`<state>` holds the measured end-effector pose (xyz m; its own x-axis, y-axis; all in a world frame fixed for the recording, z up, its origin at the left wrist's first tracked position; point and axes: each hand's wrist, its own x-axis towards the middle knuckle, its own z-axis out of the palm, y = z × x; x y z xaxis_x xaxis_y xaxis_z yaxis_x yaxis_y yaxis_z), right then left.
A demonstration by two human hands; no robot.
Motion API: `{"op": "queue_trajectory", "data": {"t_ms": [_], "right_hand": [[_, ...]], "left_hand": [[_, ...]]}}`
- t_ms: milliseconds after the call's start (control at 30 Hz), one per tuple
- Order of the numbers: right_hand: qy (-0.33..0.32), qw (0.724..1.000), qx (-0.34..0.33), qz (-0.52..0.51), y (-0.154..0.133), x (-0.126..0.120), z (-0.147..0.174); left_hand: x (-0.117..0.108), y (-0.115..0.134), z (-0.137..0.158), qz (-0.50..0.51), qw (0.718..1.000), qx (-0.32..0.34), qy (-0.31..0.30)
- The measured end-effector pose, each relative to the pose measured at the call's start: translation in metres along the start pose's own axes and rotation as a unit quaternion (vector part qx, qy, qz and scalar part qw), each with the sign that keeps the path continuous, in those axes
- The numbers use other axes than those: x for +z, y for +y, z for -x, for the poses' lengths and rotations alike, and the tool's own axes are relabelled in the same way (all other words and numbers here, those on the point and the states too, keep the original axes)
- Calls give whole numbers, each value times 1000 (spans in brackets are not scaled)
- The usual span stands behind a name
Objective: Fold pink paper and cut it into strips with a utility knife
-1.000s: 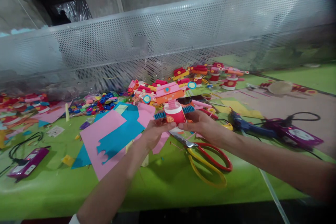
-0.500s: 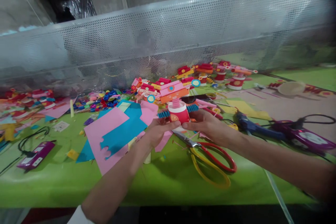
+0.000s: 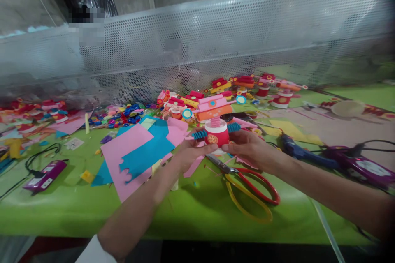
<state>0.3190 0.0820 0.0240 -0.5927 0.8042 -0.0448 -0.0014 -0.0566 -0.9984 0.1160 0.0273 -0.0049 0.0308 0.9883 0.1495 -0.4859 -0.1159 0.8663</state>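
Between my hands is a paper-cup figure (image 3: pixel 217 136): a red and white cup with a gold emblem, blue pleated paper arms, a pink pleated neck and a head of pink and orange paper rolls with round discs. My left hand (image 3: pixel 196 152) grips its lower left side, thumb on the front. From the right, my right hand (image 3: pixel 247 146) holds it the same way, thumb near the base. Scissors (image 3: pixel 230 169) with one red and one yellow handle lie on the table just below the cup. Pink and blue paper sheets (image 3: pixel 148 154) lie left of my hands.
Similar finished figures (image 3: pixel 282 98) stand along the back by a perforated metal screen (image 3: pixel 216 37). Several bottle caps (image 3: pixel 132 113) are heaped at back left. A blue glue gun (image 3: pixel 300 150) and a purple power strip (image 3: pixel 364 164) lie right, another purple power strip (image 3: pixel 46 176) left.
The view has shifted slightly, and the figure sits a little further right in it. Both hands keep hold of the figure; the scissors and papers stay where they lay.
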Motion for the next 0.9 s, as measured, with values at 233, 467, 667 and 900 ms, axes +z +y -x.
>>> {"op": "queue_trajectory", "data": {"t_ms": [233, 467, 667, 900], "right_hand": [[-2, 1000, 5, 1, -2, 1, 3], [7, 1000, -12, 5, -6, -3, 3], [44, 998, -26, 40, -18, -25, 11], [101, 989, -60, 89, -33, -78, 17]], "left_hand": [[-2, -3, 0, -20, 1000, 7, -2], [-2, -1, -3, -62, 997, 23, -32], [-18, -9, -5, -89, 995, 42, -6], [-27, -12, -4, -170, 984, 26, -38]]}}
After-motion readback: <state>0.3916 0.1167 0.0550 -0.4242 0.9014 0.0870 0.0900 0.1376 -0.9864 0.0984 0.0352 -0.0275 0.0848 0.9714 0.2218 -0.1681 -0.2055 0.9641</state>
